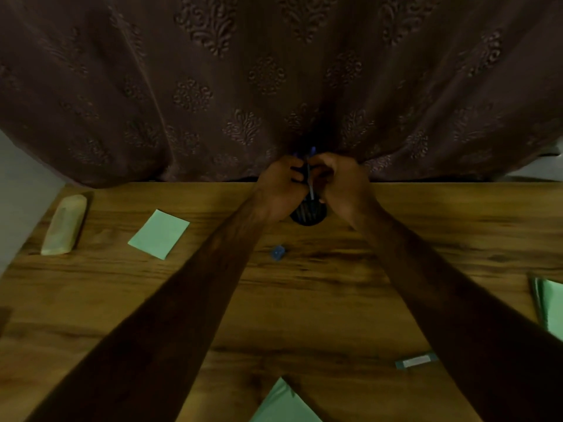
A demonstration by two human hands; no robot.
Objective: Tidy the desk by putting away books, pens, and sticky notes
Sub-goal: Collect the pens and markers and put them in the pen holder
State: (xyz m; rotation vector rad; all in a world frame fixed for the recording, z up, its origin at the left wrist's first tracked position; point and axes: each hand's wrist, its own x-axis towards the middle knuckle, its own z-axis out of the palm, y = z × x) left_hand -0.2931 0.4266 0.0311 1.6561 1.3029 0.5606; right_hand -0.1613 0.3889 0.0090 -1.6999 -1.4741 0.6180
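A black pen holder (307, 215) stands at the far edge of the wooden desk (304, 300), with several pens in it. Both my hands are at its top. My left hand (278, 185) is curled round the holder's rim and pens. My right hand (341, 185) pinches a blue pen (310, 178) that stands upright between the hands. Green sticky notes lie at the left (158, 234), at the bottom middle (285, 405) and at the right edge (550, 306).
A pale yellowish eraser-like block (64, 225) lies at the far left. A small blue sharpener (277, 252) sits in front of the holder. A small blue-and-white eraser (416, 360) lies at lower right. A brown patterned curtain (274, 86) hangs behind the desk.
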